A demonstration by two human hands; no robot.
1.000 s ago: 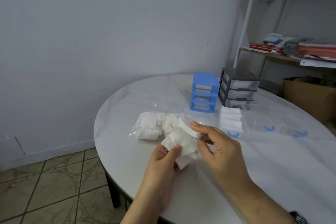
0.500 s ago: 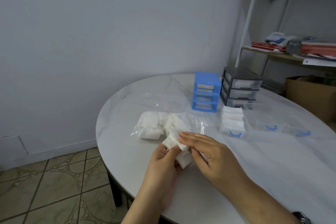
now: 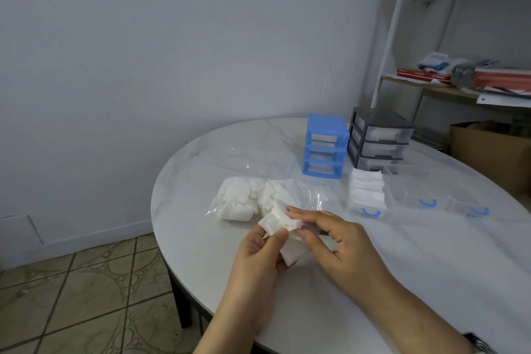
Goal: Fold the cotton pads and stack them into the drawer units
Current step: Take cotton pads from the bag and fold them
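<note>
Left hand pinches the pad from below; right hand pinches its top edge, likely to crease the fold. Drawer sits pulled out, already stacked, probably for easy loading.

A plain home room: round marble-look table, patterned floor tiles at 8 o'clock, cluttered metal shelf and cardboard box at 2 o'clock.

We saw white cotton pads in a clear plastic bag on a white, faintly grey-veined marble table. One drawer unit was bright blue, the other dark grey with translucent drawers. Loose clear drawers carried blue handles. The floor tiles were olive-beige with pale swirling lines.
</note>
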